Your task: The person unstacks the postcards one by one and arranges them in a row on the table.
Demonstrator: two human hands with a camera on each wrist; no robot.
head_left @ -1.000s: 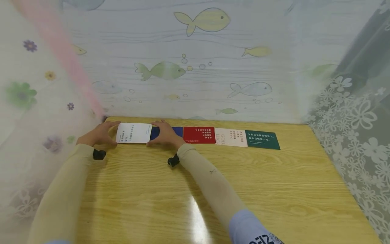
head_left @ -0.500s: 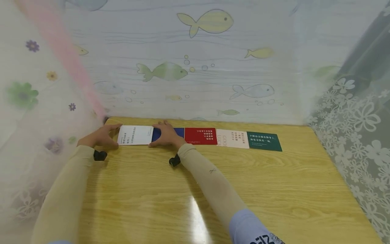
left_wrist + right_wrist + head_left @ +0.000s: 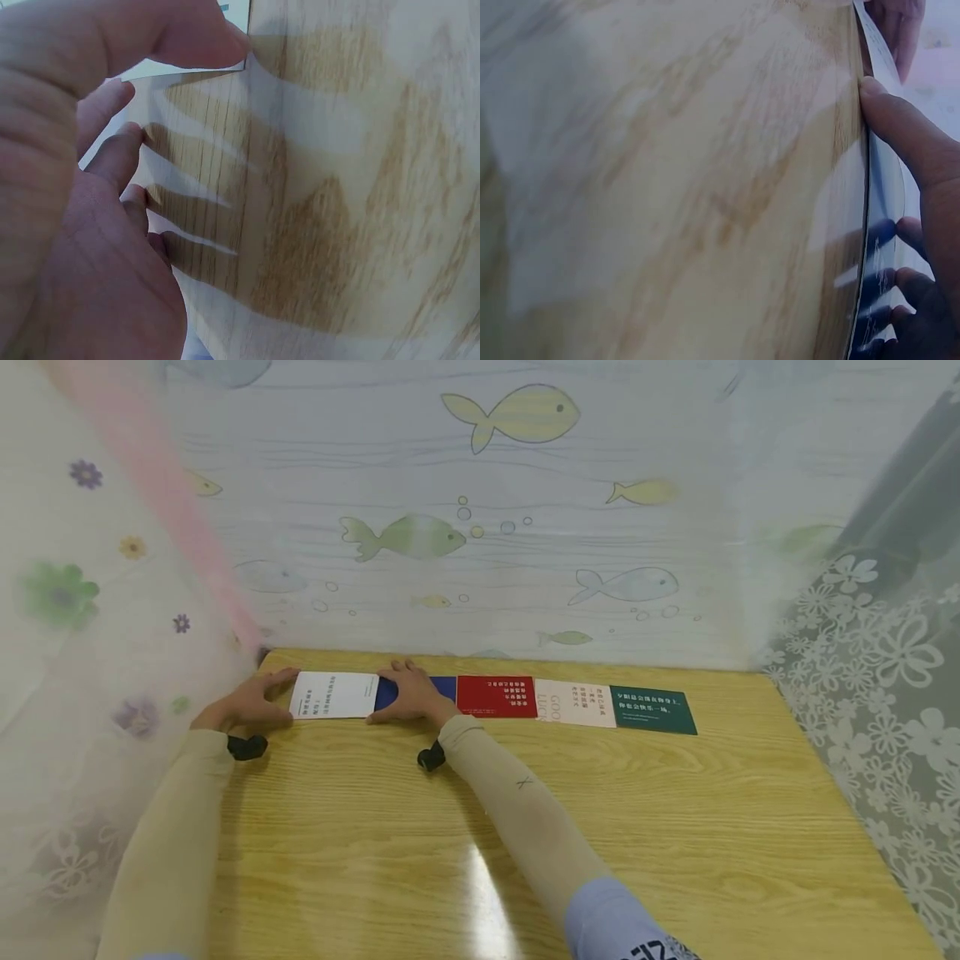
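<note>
In the head view a white card (image 3: 333, 696) with printed lines lies at the left end of a row of cards. My left hand (image 3: 253, 700) holds its left end, thumb at the near corner and fingers toward the far edge. The left wrist view shows that thumb (image 3: 202, 37) right at the card's corner. My right hand (image 3: 412, 693) spans the join between the white card and a blue card (image 3: 444, 687), partly covering the blue one. Its thumb (image 3: 889, 112) touches the near edge at this join, and its fingertips reach the far side.
To the right, a red card (image 3: 497, 696), a pale pink card (image 3: 576, 702) and a dark green card (image 3: 652, 709) continue the row edge to edge. They lie along the far side of a wood-grain table (image 3: 337, 827). A fish-printed curtain (image 3: 420, 593) hangs behind; floral netting (image 3: 885, 693) hangs at right.
The white card has come down slightly, level with the row, with both hands staying at its ends. The head view has shifted a little; the other cards have kept their places.
</note>
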